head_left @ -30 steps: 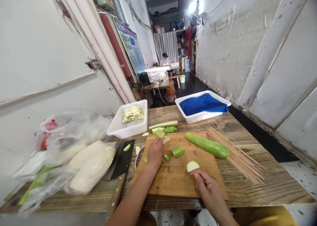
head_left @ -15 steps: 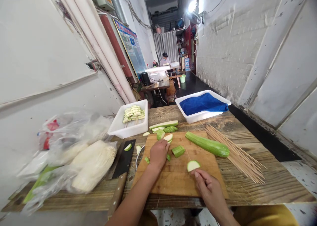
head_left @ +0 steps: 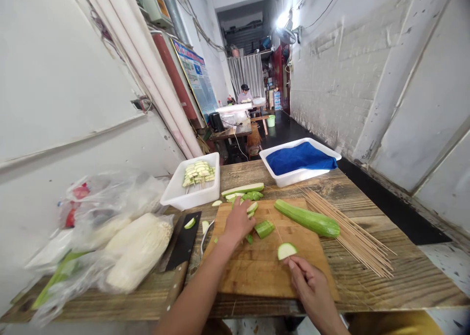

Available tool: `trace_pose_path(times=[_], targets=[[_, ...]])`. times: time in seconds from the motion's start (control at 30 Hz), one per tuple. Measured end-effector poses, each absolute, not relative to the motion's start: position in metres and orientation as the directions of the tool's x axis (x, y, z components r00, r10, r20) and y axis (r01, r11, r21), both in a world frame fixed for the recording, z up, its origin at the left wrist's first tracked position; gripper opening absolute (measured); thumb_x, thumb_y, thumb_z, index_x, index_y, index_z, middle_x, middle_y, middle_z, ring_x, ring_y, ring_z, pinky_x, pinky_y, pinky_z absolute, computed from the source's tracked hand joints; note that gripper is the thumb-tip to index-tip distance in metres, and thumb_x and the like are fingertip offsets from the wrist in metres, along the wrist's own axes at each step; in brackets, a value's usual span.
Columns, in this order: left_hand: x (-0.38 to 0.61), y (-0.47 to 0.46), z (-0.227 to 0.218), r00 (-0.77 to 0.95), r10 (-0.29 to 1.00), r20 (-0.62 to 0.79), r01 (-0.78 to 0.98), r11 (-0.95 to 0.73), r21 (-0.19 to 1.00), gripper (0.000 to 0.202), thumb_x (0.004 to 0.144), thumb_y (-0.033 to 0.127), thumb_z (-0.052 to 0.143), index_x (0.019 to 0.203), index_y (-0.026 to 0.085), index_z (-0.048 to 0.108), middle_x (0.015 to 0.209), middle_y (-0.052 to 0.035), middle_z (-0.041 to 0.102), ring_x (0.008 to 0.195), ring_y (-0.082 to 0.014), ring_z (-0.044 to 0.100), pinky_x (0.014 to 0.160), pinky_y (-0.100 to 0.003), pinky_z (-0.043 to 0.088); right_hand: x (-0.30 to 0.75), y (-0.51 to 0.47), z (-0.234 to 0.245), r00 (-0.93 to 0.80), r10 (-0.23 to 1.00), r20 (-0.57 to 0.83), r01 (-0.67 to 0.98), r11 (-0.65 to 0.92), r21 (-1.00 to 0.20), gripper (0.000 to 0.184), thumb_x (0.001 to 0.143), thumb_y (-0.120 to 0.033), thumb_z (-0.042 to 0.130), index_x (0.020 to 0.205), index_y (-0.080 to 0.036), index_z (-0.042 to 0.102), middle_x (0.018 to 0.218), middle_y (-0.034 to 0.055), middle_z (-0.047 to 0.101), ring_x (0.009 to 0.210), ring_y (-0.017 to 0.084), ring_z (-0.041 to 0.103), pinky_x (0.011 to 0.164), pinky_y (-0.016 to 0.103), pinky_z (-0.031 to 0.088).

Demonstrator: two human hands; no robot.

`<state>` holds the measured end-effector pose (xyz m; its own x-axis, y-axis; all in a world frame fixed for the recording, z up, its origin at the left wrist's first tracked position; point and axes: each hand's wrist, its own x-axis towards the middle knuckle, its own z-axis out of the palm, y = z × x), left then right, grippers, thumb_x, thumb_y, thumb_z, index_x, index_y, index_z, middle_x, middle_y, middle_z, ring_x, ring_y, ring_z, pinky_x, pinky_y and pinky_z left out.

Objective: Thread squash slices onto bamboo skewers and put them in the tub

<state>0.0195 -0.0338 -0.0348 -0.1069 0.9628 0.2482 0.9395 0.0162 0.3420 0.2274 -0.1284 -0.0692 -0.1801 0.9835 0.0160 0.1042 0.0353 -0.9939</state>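
My right hand (head_left: 311, 282) is closed on a thin wooden skewer that runs through a half-round zucchini slice (head_left: 287, 251), held over the cutting board (head_left: 253, 278). My left hand (head_left: 238, 221) reaches to the board's far left, its fingers apart over some cut zucchini pieces (head_left: 252, 207); its fingertips are partly hidden. Between the hands lies a sliced zucchini chunk (head_left: 264, 228). A long zucchini (head_left: 307, 219) rests across the board's right side. Just beyond the board is a halved zucchini length (head_left: 242, 189) with more cut pieces.
Bamboo skewers (head_left: 352, 237) spread over the table at right. A knife (head_left: 183, 247) lies left of the board, near bagged food (head_left: 139, 251). Behind stand a white tray (head_left: 209, 193) of skewered slices and another with a blue cloth (head_left: 301, 157). A person (head_left: 245, 95) sits far back.
My left hand has shifted slightly away from me over the cut pieces, its fingers extending. My right hand holds the skewered slice in nearly the same place.
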Motion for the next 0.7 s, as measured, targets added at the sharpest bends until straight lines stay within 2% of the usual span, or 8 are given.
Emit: trace_pose_path(times=[0.13, 0.23, 0.33, 0.43, 0.5, 0.57, 0.63, 0.7], targets=[[0.008, -0.035, -0.036, -0.082, 0.950, 0.301, 0.918, -0.046, 0.395, 0.041, 0.069, 0.017, 0.055, 0.110, 0.013, 0.052, 0.126, -0.0163, 0.046, 0.117, -0.0257, 0.042, 0.095, -0.039, 0.035, 0.228, -0.129, -0.070, -0.174, 0.985, 0.007, 0.075, 0.021, -0.997, 0.040, 0.082, -0.047, 0.046, 0.087, -0.011, 0.063, 0.052, -0.0044, 0.038, 0.044, 0.009, 0.031, 0.040, 0.019, 0.024], [0.001, -0.042, -0.042, -0.027, 0.934, 0.357, 0.898, -0.135, 0.419, 0.037, 0.070, 0.017, 0.056, 0.106, 0.013, 0.054, 0.114, -0.0135, 0.054, 0.110, -0.0231, 0.047, 0.094, -0.039, 0.037, 0.228, -0.130, -0.068, -0.159, 0.987, 0.024, 0.063, 0.035, -0.997, 0.038, 0.081, -0.047, 0.047, 0.086, -0.012, 0.064, 0.051, -0.0035, 0.042, 0.043, 0.010, 0.034, 0.039, 0.019, 0.026], [-0.004, -0.049, -0.049, -0.128, 0.915, 0.383, 0.862, -0.089, 0.500, 0.024, 0.071, 0.017, 0.056, 0.094, 0.014, 0.062, 0.111, -0.0122, 0.057, 0.106, -0.0222, 0.052, 0.090, -0.038, 0.041, 0.228, -0.130, -0.067, -0.145, 0.988, 0.058, 0.081, 0.070, -0.994, 0.037, 0.081, -0.045, 0.048, 0.085, -0.012, 0.065, 0.051, -0.0016, 0.048, 0.044, 0.011, 0.040, 0.039, 0.019, 0.030], [-0.005, -0.053, -0.049, -0.262, 0.902, 0.342, 0.751, -0.032, 0.660, 0.011, 0.068, 0.021, 0.060, 0.076, 0.016, 0.066, 0.110, -0.0111, 0.059, 0.109, -0.0234, 0.051, 0.087, -0.037, 0.043, 0.227, -0.130, -0.065, -0.142, 0.987, 0.074, 0.104, 0.090, -0.991, 0.036, 0.082, -0.043, 0.048, 0.086, -0.013, 0.066, 0.052, 0.0004, 0.053, 0.049, 0.014, 0.050, 0.042, 0.020, 0.037], [-0.002, -0.056, -0.044, -0.375, 0.891, 0.255, 0.564, 0.001, 0.825, 0.011, 0.066, 0.024, 0.063, 0.071, 0.016, 0.064, 0.101, -0.0101, 0.063, 0.105, -0.0234, 0.053, 0.084, -0.037, 0.045, 0.226, -0.131, -0.064, -0.149, 0.984, 0.101, 0.122, 0.120, -0.985, 0.034, 0.083, -0.042, 0.047, 0.086, -0.014, 0.066, 0.054, 0.0021, 0.057, 0.057, 0.017, 0.057, 0.049, 0.021, 0.043], [0.003, -0.058, -0.035, -0.419, 0.905, 0.073, 0.234, 0.030, 0.972, 0.018, 0.066, 0.029, 0.064, 0.077, 0.015, 0.061, 0.091, -0.0082, 0.065, 0.092, -0.0209, 0.060, 0.076, -0.035, 0.048, 0.226, -0.131, -0.062, -0.175, 0.973, 0.147, 0.160, 0.176, -0.971, 0.032, 0.084, -0.039, 0.047, 0.085, -0.014, 0.067, 0.060, 0.0045, 0.063, 0.064, 0.019, 0.061, 0.056, 0.023, 0.047], [0.010, -0.060, -0.027, -0.312, 0.941, -0.130, -0.121, 0.096, 0.988, 0.024, 0.069, 0.032, 0.063, 0.086, 0.016, 0.056, 0.084, -0.0057, 0.065, 0.072, -0.0157, 0.063, 0.062, -0.029, 0.051, 0.226, -0.131, -0.059, -0.215, 0.958, 0.191, 0.196, 0.235, -0.952, 0.030, 0.084, -0.036, 0.047, 0.084, -0.014, 0.067, 0.069, 0.0063, 0.067, 0.066, 0.019, 0.062, 0.060, 0.022, 0.047], [0.016, -0.061, -0.021, -0.161, 0.956, -0.246, -0.330, 0.183, 0.926, 0.024, 0.069, 0.029, 0.064, 0.087, 0.015, 0.054, 0.078, -0.0030, 0.064, 0.054, -0.0094, 0.059, 0.047, -0.020, 0.047, 0.227, -0.131, -0.057, -0.256, 0.942, 0.219, 0.219, 0.277, -0.936, 0.028, 0.085, -0.033, 0.047, 0.085, -0.015, 0.068, 0.071, 0.0061, 0.068, 0.065, 0.018, 0.062, 0.060, 0.022, 0.047]])
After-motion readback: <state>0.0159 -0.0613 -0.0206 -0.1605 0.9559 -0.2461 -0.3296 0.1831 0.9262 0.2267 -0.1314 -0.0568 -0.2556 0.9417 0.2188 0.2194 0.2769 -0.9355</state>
